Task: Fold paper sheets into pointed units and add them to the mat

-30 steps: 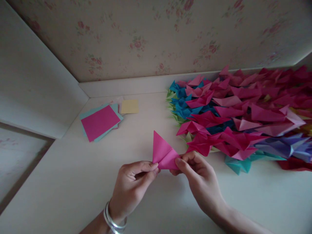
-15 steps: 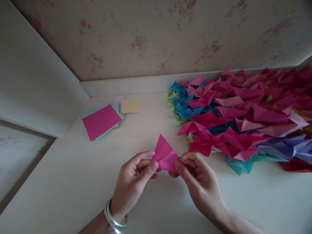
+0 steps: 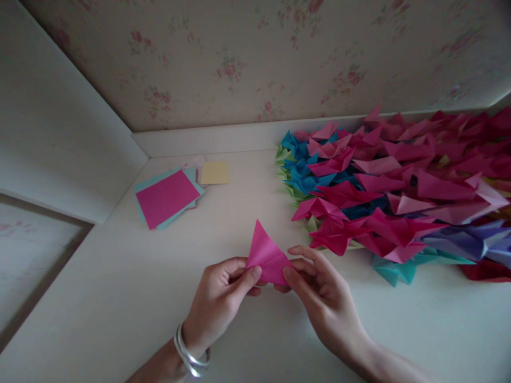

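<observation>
A folded piece of pink origami paper [image 3: 266, 254], triangular with a crease across it, is held up above the white table between both hands. My left hand [image 3: 223, 292] pinches its lower left corner, thumb on the near face and fingers behind. At the lower right corner, my right hand [image 3: 321, 290] grips it between thumb and fingers, with the index finger raised a little off the paper. The fingertips behind the paper are partly hidden. Silver bangles [image 3: 189, 354] circle my left wrist.
A large spread of folded paper pieces [image 3: 383, 186] in pink, blue, green and purple covers the right side of the white table [image 3: 120, 298]. Back left lie stacked paper sheets [image 3: 167, 198], magenta on top, beside a yellow square sheet [image 3: 215, 173]. Floral wallpaper [image 3: 239, 69] rises behind.
The pink paper has tilted, its top corner shifting slightly left. My right index finger has lifted from the paper's edge, and my left index finger has slid lower.
</observation>
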`<state>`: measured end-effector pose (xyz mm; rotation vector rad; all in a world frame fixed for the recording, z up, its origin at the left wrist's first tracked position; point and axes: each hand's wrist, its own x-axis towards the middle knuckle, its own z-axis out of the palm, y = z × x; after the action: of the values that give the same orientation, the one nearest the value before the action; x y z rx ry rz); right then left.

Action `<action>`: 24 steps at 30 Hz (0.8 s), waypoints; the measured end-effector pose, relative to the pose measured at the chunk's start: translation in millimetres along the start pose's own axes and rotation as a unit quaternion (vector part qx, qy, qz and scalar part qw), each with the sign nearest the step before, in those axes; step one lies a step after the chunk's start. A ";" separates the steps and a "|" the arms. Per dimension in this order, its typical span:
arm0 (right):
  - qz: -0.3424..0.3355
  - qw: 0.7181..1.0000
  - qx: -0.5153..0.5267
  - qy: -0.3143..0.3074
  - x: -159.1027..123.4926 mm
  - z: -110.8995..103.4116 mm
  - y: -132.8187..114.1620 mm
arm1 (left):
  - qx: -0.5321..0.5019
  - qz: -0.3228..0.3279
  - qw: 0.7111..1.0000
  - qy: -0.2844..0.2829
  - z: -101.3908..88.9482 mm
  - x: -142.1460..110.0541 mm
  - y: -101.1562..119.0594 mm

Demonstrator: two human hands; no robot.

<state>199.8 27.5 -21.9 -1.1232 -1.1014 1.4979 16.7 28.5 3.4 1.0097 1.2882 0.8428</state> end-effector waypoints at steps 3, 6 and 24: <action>0.019 1.000 0.008 -0.016 0.4 0.4 -1.3 | 0.015 0.008 1.000 -0.003 -0.5 -0.2 -2.4; 0.034 0.998 0.002 -0.049 1.2 2.5 -2.2 | 0.050 0.033 0.998 -0.015 0.7 -1.5 -2.6; 0.112 0.993 0.029 -0.015 7.8 2.8 -10.0 | -0.040 0.017 0.993 0.107 -4.2 5.1 -4.9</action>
<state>197.5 36.4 -12.8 -1.2183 -0.9691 1.7146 12.9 32.0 -3.0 0.8968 1.4085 1.0425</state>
